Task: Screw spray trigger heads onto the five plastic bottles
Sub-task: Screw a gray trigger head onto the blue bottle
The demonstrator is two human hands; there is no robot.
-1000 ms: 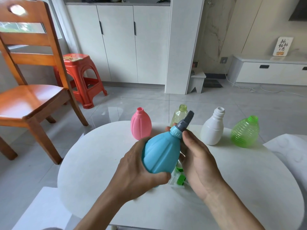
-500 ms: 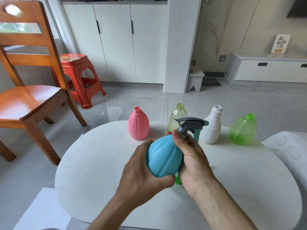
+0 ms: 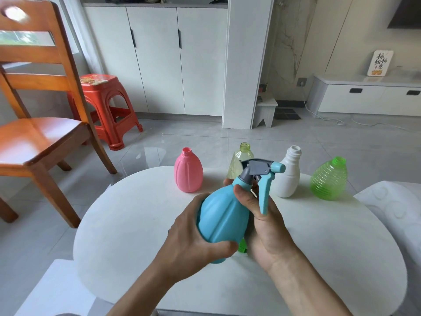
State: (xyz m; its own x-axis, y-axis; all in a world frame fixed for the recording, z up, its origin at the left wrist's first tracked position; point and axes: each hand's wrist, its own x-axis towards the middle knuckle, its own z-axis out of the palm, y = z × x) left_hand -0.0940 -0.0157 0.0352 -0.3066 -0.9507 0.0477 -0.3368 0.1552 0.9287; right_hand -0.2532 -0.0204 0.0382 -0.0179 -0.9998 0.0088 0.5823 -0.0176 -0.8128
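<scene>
While we hold it above the round white table (image 3: pixel 127 224), the blue bottle (image 3: pixel 222 215) lies tilted between our two hands, neck pointing away.

Item, nearest: left hand (image 3: pixel 193 238), fingers and thumb curled round the bottle's belly. Item: right hand (image 3: pixel 266 226), thumb and fingers wrapped about the neck just under the grey collar of the spray trigger head (image 3: pixel 262 172), whose blue lever hangs down past our knuckles. We judge the bottle empty, light and somewhat yielding, its ribbed skin smooth; best gripped at the belly for counter-torque and at the collar for turning, not by the lever.

Item, beneath our palms: a green piece (image 3: pixel 242 245), mostly covered; probably another trigger head, though we cannot tell. How far the collar is threaded down is hidden by our fingers.

Item, beyond the fingertips, standing in a row with open necks: pink bottle (image 3: pixel 188 173), pale yellow-green bottle (image 3: pixel 239 164) partly behind the trigger head, white bottle (image 3: pixel 287 176), green ribbed bottle (image 3: pixel 329 181).
</scene>
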